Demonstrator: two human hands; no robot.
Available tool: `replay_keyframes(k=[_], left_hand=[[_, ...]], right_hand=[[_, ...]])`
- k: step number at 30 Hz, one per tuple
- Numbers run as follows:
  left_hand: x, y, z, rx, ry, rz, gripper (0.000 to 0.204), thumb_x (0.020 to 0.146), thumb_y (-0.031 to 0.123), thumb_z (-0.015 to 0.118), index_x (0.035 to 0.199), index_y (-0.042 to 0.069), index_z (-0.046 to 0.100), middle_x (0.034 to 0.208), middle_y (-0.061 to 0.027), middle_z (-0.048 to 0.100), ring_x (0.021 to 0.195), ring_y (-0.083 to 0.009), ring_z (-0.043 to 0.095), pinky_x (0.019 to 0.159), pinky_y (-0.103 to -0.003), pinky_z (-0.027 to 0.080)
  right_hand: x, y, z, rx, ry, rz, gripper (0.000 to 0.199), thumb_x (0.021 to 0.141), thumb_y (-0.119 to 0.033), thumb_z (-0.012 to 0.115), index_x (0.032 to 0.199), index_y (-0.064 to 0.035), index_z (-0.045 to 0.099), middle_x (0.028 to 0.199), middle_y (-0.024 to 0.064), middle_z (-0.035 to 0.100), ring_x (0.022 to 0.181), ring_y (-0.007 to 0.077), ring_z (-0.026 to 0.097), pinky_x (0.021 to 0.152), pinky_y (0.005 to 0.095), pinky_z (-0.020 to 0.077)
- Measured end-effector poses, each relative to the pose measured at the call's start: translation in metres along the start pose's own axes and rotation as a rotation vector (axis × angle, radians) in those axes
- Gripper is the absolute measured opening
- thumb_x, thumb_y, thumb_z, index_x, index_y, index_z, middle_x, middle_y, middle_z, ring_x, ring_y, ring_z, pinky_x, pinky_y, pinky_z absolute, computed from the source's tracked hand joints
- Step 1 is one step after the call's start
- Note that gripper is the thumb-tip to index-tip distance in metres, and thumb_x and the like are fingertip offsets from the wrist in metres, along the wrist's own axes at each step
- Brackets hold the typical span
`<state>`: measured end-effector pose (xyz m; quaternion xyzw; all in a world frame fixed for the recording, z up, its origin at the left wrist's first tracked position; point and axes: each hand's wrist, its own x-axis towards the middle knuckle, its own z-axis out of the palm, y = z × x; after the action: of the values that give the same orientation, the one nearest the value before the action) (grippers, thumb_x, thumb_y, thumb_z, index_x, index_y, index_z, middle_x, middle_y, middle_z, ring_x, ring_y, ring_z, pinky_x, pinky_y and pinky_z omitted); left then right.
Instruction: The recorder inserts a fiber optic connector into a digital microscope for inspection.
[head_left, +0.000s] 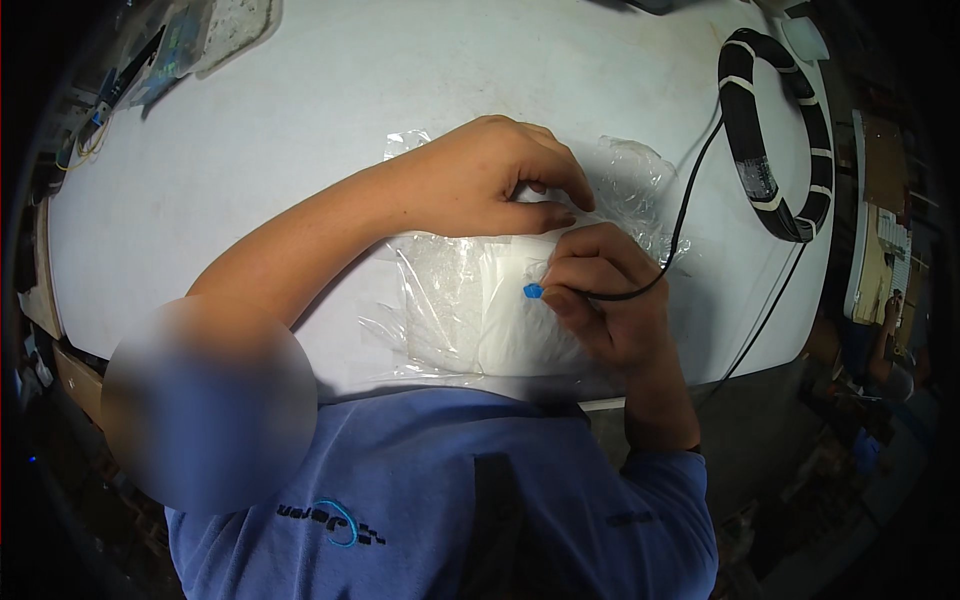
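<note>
In my right hand (615, 300) a black cable (628, 295) is pinched between thumb and fingers, and its blue tip (533, 291) sticks out to the left. That hand is over a stack of white tissue-like sheets (510, 325), partly inside a clear plastic wrapper (435, 290). My left hand (520, 185) lies across the wrapper's far side, just beyond the right hand. Its fingers are loosely bent, with thumb and forefinger slightly apart. I see nothing held in it, though its other fingertips are hidden.
A coil of black cable (742, 130), bound with pale ties, lies on the white table (250, 140) at the right; the held cable leads to it. At the far left are a clear plastic tray (235, 35) and a dark-handled tool (130, 75). Another person's hand (890, 315) shows at far right.
</note>
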<state>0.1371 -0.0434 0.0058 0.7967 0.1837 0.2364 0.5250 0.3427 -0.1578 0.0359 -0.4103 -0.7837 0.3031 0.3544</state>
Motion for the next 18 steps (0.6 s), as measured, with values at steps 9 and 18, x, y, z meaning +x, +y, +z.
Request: replay_keyframes(k=[9,18], left_hand=[[-0.0004,0.0023,-0.0003,0.007,0.006,-0.028,0.021,0.091,0.008,0.074,0.111,0.005,0.079,0.109,-0.0074,0.075,0.083,-0.0177,0.067,0.063,-0.029,0.052],[-0.0005,0.0013,0.0007,-0.006,0.021,-0.022,0.021,0.092,0.009,0.075,0.112,0.005,0.079,0.108,-0.0078,0.075,0.081,-0.0171,0.067,0.064,-0.029,0.053]], right_hand=[[0.0011,-0.0017,-0.0025,-0.011,-0.021,-0.012,0.017,0.082,-0.006,0.082,0.089,-0.0082,0.067,0.093,0.0065,0.065,0.078,0.0266,0.067,0.068,0.0379,0.0556],[-0.0008,-0.0014,-0.0019,0.035,-0.011,0.027,0.018,0.081,-0.006,0.083,0.09,-0.0082,0.068,0.096,0.0074,0.066,0.081,0.0272,0.069,0.069,0.0379,0.0563]])
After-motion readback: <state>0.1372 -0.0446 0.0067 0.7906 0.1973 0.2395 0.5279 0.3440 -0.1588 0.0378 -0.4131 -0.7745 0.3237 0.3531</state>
